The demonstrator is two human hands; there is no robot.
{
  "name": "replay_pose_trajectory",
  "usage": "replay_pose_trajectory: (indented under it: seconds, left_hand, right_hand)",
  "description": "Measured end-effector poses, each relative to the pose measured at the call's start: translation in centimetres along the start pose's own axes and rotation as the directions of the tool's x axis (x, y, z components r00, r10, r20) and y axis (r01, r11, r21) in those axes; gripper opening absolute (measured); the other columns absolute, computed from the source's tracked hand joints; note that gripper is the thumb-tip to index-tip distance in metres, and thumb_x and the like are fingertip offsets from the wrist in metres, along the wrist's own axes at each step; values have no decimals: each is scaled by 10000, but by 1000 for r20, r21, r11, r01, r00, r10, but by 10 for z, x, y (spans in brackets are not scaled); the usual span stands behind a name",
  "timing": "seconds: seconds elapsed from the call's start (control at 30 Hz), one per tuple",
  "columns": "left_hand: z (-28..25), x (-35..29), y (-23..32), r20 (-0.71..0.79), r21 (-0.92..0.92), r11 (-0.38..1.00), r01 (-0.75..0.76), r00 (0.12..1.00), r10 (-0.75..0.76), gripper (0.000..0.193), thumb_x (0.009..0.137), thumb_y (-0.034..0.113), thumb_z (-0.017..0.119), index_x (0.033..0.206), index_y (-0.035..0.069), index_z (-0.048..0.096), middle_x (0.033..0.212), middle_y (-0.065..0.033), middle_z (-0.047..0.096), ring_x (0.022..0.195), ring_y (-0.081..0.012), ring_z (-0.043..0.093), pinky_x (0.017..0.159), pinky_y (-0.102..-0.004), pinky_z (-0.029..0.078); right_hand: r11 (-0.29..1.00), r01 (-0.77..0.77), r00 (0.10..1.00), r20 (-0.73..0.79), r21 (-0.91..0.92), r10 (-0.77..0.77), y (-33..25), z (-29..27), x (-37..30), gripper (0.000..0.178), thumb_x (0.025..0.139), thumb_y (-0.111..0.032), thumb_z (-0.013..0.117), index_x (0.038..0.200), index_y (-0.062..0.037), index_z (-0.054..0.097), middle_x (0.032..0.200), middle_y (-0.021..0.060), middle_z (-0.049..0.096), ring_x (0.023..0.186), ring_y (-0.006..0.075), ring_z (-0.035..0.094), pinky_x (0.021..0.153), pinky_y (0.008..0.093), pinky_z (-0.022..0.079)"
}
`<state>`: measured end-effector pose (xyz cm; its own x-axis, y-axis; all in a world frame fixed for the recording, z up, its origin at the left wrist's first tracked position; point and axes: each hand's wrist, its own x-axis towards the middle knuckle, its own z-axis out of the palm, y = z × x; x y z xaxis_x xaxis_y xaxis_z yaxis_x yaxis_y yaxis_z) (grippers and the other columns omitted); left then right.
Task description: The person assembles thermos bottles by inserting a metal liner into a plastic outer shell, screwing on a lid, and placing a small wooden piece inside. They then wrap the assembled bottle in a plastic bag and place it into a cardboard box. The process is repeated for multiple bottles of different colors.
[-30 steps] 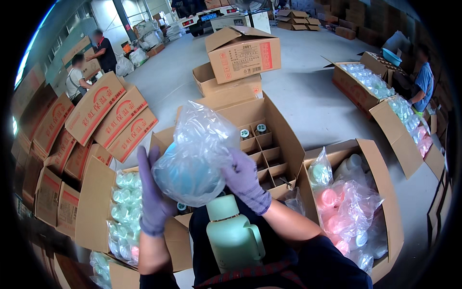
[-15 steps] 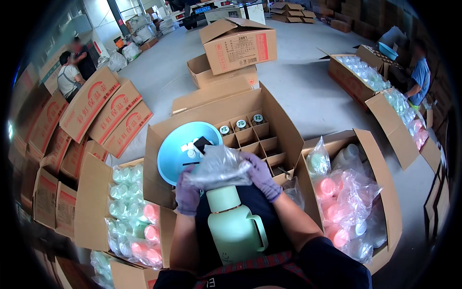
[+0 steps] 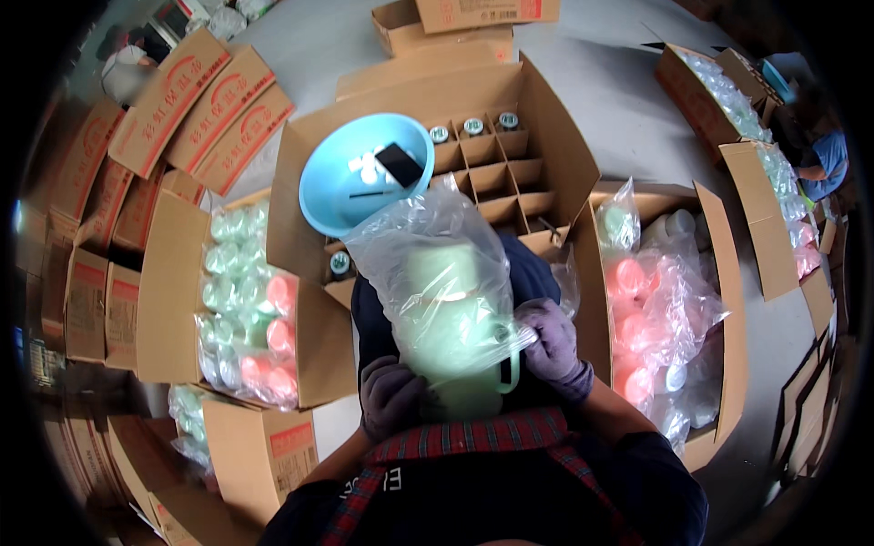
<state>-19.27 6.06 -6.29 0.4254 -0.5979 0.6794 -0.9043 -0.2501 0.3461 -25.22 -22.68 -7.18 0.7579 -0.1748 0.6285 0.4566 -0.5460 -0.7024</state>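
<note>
A mint-green vacuum jug (image 3: pixel 462 400) lies on my lap, its base toward me and its handle to the right. A clear plastic bag (image 3: pixel 387 241) covers its lid and most of its body; the base end shows bare. My right hand (image 3: pixel 553 344), in a purple-grey glove, pinches the bag's edge beside the handle. My left hand (image 3: pixel 391 396), gloved the same way, is closed at the bag's lower left edge, next to the jug's base.
In front stands a divided carton (image 3: pixel 555 136) with several capped jugs. On it rests a blue basin (image 3: pixel 319 173) holding a black phone (image 3: pixel 399 166). Cartons of wrapped green and pink cups flank me, left (image 3: pixel 164 300) and right (image 3: pixel 728 328). Another person (image 3: pixel 827 164) is far right.
The bag has come down from above the lid over the jug's body. Both hands have moved toward me along the jug's sides. My view has tilted lower.
</note>
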Motion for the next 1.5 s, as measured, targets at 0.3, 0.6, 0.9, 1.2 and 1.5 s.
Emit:
replay_pose_trajectory:
  seconds: [0.3, 0.6, 0.9, 1.2, 1.5]
  left_hand:
    - [-48, -46, 7, 563, -324, 881, 346, 818, -114, 239, 755, 130, 737, 989, 100, 697, 1058, -141, 665, 987, -350, 658, 861, -467, 527]
    - [-50, 18, 14, 192, -14, 909, 416, 893, -406, 726, 752, 258, 794, 1352, -40, 516, 1391, -259, 505, 1280, -420, 500, 1065, -491, 420]
    - [19, -50, 4, 179, 217, 953, 212, 951, -252, 730, 870, 310, 710, 1415, -27, 360, 1447, -349, 391, 1249, -531, 491, 1008, -561, 456]
    - [25, 36, -3, 182, 223, 928, 300, 922, -342, 561, 887, 224, 637, 1363, -32, 490, 1350, -264, 535, 1250, -458, 504, 1108, -558, 347]
    - [54, 86, -33, 253, 189, 964, 185, 940, -230, 326, 857, 97, 645, 1161, -14, 606, 1219, -200, 618, 1194, -411, 561, 1122, -594, 319]
  right_hand:
    - [997, -72, 725, 688, 33, 29, -41, -36, -74, 329, 823, -176, 709, 1118, -44, 646, 1078, 143, 680, 928, 346, 673, 834, 431, 557]
    - [930, -340, 913, 190, -138, 362, -43, -34, 53, 407, 955, -352, 620, 1117, 20, 655, 918, 234, 686, 847, 375, 682, 766, 433, 526]
    - [427, -882, 425, 732, 202, 532, 15, -46, 15, 323, 897, -196, 690, 1149, 0, 644, 751, 35, 653, 560, 99, 631, 474, 234, 497]
    - [677, -637, 462, -520, 368, 718, 43, -207, -4, 134, 876, -70, 597, 976, 18, 593, 723, 53, 602, 500, 136, 550, 485, 244, 443]
    - [426, -887, 402, -748, -176, 528, 248, -213, -56, 143, 848, -105, 619, 837, 5, 529, 623, 109, 633, 547, 176, 680, 532, 320, 546]
